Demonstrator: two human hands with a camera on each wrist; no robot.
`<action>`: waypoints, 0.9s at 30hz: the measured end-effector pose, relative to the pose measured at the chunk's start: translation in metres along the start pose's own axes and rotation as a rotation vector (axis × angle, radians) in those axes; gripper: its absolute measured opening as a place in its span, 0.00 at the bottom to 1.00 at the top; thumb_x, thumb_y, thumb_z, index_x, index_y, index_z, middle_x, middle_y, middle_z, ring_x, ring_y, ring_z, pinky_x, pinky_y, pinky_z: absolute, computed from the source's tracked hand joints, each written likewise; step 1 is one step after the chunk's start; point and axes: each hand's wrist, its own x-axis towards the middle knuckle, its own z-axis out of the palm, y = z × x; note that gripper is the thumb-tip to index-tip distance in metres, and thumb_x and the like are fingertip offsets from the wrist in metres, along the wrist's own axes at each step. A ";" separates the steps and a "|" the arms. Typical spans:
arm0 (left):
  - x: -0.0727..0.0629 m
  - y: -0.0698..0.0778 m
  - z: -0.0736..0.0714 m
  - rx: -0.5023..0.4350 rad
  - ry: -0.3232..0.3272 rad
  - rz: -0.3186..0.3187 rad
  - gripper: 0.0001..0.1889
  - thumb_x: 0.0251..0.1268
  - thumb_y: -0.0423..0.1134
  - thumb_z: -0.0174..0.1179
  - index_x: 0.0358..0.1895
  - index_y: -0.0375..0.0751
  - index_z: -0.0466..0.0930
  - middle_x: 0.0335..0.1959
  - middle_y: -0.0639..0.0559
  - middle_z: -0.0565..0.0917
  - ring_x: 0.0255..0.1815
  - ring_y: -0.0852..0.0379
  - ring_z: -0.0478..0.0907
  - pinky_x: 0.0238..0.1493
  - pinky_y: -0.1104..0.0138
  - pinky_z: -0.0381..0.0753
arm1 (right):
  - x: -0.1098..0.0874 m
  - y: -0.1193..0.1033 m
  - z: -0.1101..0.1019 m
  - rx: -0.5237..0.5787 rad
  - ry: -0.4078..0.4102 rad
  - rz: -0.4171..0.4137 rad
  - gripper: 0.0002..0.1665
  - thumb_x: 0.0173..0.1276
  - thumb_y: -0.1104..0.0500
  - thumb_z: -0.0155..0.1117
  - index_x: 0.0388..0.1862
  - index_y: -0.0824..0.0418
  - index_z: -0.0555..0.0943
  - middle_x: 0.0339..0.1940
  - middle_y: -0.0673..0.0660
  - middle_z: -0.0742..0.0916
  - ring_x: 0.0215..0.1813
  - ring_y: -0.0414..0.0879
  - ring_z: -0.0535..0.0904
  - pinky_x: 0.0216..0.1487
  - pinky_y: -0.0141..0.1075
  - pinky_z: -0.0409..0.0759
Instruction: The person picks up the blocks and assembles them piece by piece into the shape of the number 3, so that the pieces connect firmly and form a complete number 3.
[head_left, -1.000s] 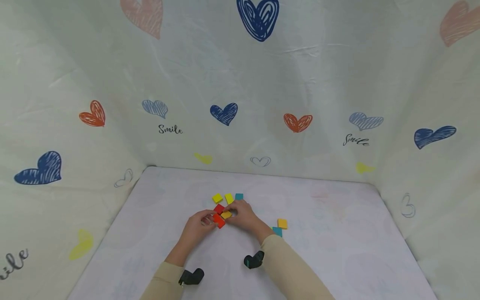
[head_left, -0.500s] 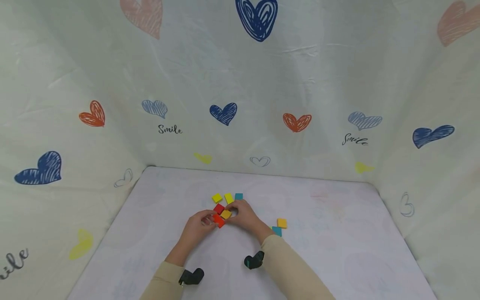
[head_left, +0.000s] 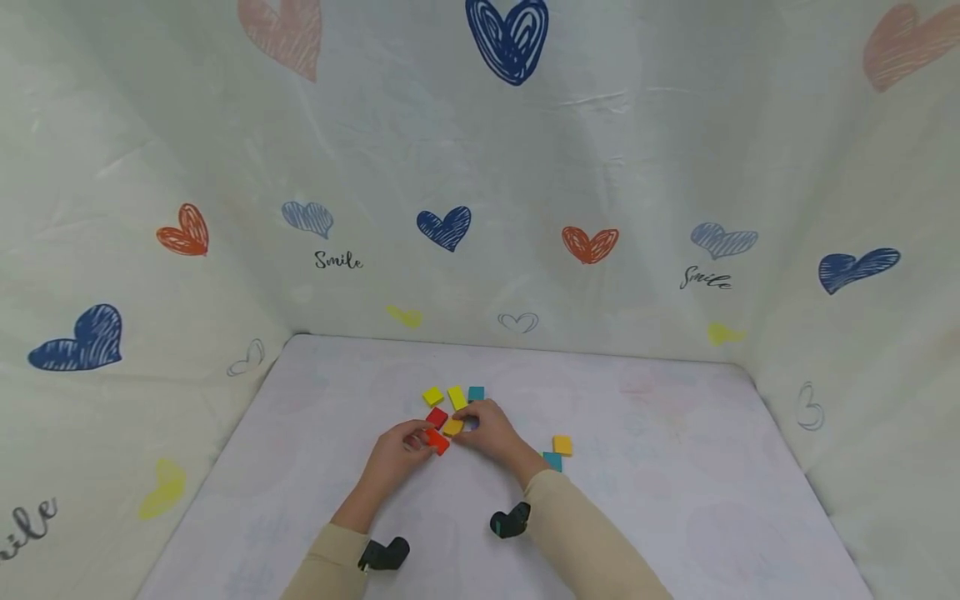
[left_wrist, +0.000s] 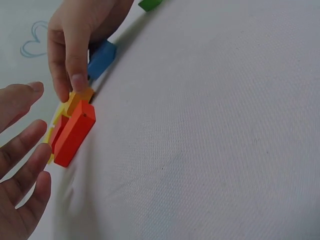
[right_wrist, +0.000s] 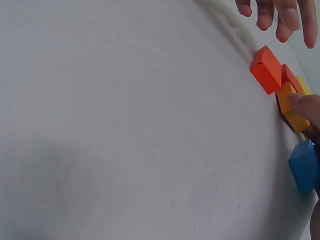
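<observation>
My right hand (head_left: 491, 429) pinches a yellow-orange block (right_wrist: 290, 107) between thumb and fingers. That block sits right beside an orange-red block (left_wrist: 75, 135) and a darker red block (head_left: 436, 417). A blue block (right_wrist: 303, 167) lies under my right palm, mostly hidden in the head view. To the left, my left hand (head_left: 397, 454) has its fingers loosely bent and spread. Its fingertips are near the orange-red block, and the left wrist view shows a gap between them.
Behind the red block are two yellow blocks (head_left: 433, 397) and a teal block (head_left: 476, 393). Right of my right wrist lie another yellow-orange block (head_left: 562, 446) and a teal block (head_left: 552, 462), with a green block (left_wrist: 150, 4) beside them. A heart-printed cloth (head_left: 525, 167) walls the white table (head_left: 637, 500).
My hands and the blocks keep nearly the same places. The held yellow-orange block has shifted very slightly, and a bit of the blue block now shows under my right hand.
</observation>
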 end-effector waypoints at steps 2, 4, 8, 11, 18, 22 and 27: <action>-0.001 0.002 0.001 -0.003 -0.003 0.000 0.18 0.56 0.33 0.71 0.52 0.42 0.82 0.34 0.55 0.80 0.34 0.57 0.76 0.37 0.66 0.80 | -0.002 0.001 -0.002 0.006 0.008 0.004 0.18 0.60 0.53 0.74 0.49 0.52 0.86 0.49 0.47 0.83 0.56 0.48 0.72 0.59 0.46 0.72; -0.001 0.003 0.002 -0.002 -0.005 0.006 0.19 0.56 0.34 0.71 0.52 0.42 0.82 0.33 0.55 0.80 0.34 0.58 0.76 0.37 0.66 0.79 | -0.005 0.001 -0.004 0.014 0.015 0.003 0.17 0.61 0.51 0.73 0.49 0.50 0.86 0.50 0.47 0.82 0.57 0.48 0.72 0.61 0.47 0.71; -0.001 0.008 0.004 -0.007 -0.011 0.023 0.19 0.55 0.35 0.71 0.51 0.42 0.82 0.33 0.55 0.79 0.33 0.57 0.74 0.36 0.67 0.79 | -0.011 0.003 -0.012 0.027 0.030 -0.014 0.16 0.62 0.52 0.72 0.49 0.50 0.86 0.50 0.47 0.83 0.58 0.48 0.72 0.62 0.48 0.70; 0.000 0.011 0.007 -0.015 -0.015 0.046 0.19 0.55 0.36 0.72 0.51 0.41 0.83 0.33 0.55 0.79 0.33 0.57 0.74 0.35 0.67 0.79 | -0.016 0.004 -0.019 0.013 0.038 -0.018 0.15 0.62 0.53 0.72 0.49 0.51 0.86 0.50 0.47 0.83 0.58 0.48 0.72 0.62 0.47 0.70; 0.002 0.021 0.017 -0.019 -0.025 0.078 0.18 0.54 0.37 0.73 0.50 0.43 0.83 0.34 0.55 0.79 0.35 0.57 0.75 0.37 0.67 0.79 | -0.031 0.008 -0.038 -0.008 0.077 -0.044 0.15 0.62 0.56 0.72 0.48 0.51 0.86 0.47 0.45 0.84 0.57 0.49 0.73 0.62 0.49 0.70; 0.003 0.027 0.023 -0.012 -0.050 0.108 0.18 0.55 0.38 0.73 0.50 0.43 0.83 0.35 0.55 0.80 0.35 0.57 0.75 0.37 0.67 0.79 | -0.040 0.012 -0.048 0.022 0.113 -0.050 0.14 0.61 0.58 0.72 0.47 0.52 0.87 0.46 0.45 0.84 0.58 0.50 0.74 0.62 0.50 0.70; 0.005 0.034 0.032 -0.021 -0.087 0.110 0.18 0.56 0.38 0.72 0.50 0.43 0.83 0.35 0.55 0.81 0.35 0.56 0.76 0.36 0.67 0.79 | -0.053 0.019 -0.057 0.038 0.137 -0.042 0.14 0.61 0.59 0.72 0.47 0.52 0.87 0.45 0.45 0.84 0.57 0.49 0.75 0.61 0.50 0.70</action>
